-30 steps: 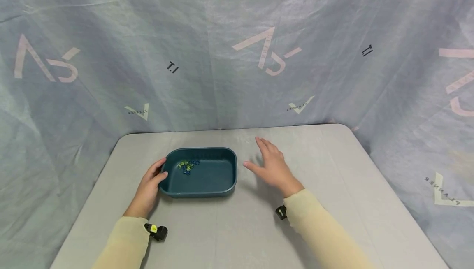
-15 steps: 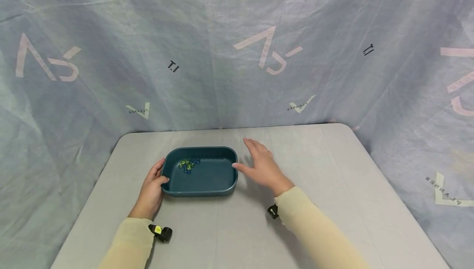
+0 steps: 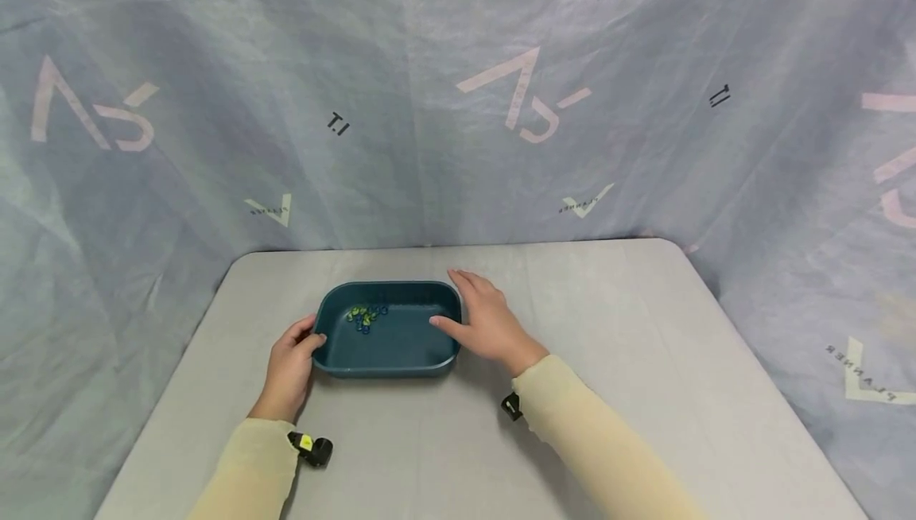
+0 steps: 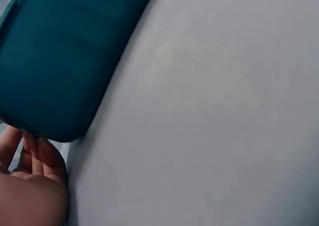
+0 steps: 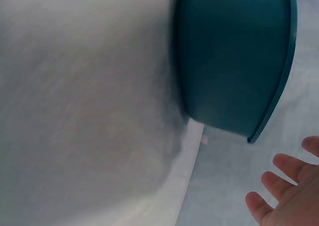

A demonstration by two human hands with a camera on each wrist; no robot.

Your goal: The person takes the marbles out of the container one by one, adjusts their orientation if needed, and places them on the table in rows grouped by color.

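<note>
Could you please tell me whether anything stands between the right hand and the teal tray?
Nothing visible does: in the right wrist view, only a gap shows between the right hand and the teal tray. The left hand grips the opposite end, and the small beads lie inside, nearer that end.

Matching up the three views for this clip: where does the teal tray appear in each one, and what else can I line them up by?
Head: the teal tray is in the lower half, just left of centre, open top in view.
Left wrist: the teal tray fills the upper left corner, cut off by the frame.
Right wrist: the teal tray is at the top, right of centre, cut off above.
Shared landmark: the pale table, visible in all three.
</note>
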